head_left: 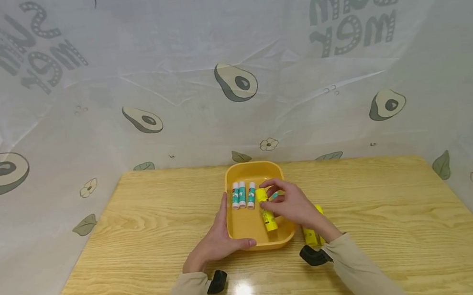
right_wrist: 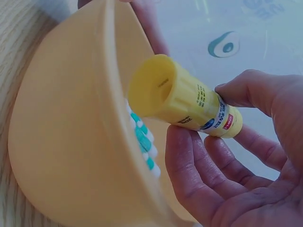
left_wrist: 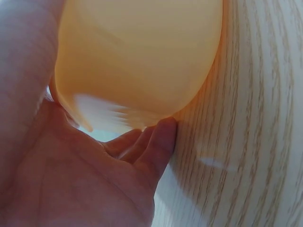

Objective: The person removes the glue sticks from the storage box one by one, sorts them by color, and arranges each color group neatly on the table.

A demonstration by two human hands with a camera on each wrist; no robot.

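Observation:
A yellow plastic tray (head_left: 239,234) rests on the table, and my left hand (head_left: 218,241) grips its near left corner, thumb over the near rim. In the left wrist view my fingertips touch the outside of the tray wall (left_wrist: 142,61) low by the tabletop. My right hand (head_left: 291,204) pinches a yellow glue stick (head_left: 267,214) between thumb and fingers above the tray's right part. The right wrist view shows the glue stick (right_wrist: 189,104) tilted, its hollow end toward the tray. Several teal-and-white glue sticks (head_left: 242,196) lie in the tray, one partly hidden behind my right hand.
More yellow glue sticks (head_left: 310,236) lie on the table right of the tray, partly covered by my right wrist. The wooden table (head_left: 142,234) reaches back to a pale printed curtain (head_left: 189,109). Black wrist mounts (head_left: 313,256) sit under both sleeves.

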